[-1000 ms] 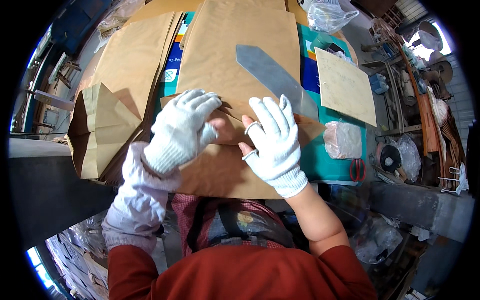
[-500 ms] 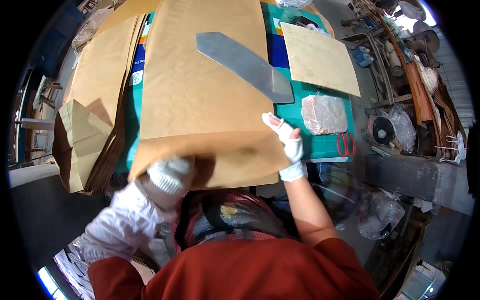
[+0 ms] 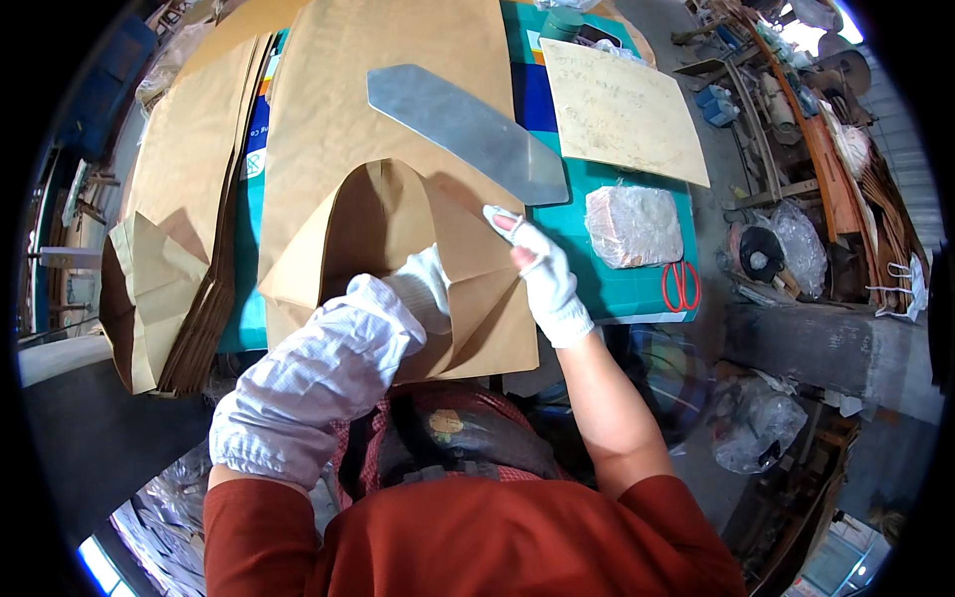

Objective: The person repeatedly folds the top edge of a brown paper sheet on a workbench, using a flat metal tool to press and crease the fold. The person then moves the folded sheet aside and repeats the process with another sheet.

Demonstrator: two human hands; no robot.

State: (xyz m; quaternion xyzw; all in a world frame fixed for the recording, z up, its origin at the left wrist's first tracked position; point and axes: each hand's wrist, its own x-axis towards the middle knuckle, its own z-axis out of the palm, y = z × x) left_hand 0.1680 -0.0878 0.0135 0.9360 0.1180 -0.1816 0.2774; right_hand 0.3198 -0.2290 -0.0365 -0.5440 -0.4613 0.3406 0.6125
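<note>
A brown paper bag lies lengthwise before me, its near end spread into a raised, pointed pocket with folded side corners. My left hand, in a white glove with a white sleeve cover, reaches into that pocket against its right wall; its fingers are hidden by the paper. Beside the pocket's right flap is my right hand, in a white glove with bare fingertips. Its fingers are extended, with the thumb apart, and nothing shows in its grasp. A flat grey metal plate with pointed ends lies across the bag, beyond my right hand.
To the left is a stack of paper bags, its top one with an opened end. On the right of the green table cover are a cream board, a plastic-wrapped block and red-handled scissors.
The near end of the bag has gone from a flat folded-up flap to an opened pocket. My left hand has moved right and away from me into it; my right hand shifted slightly left.
</note>
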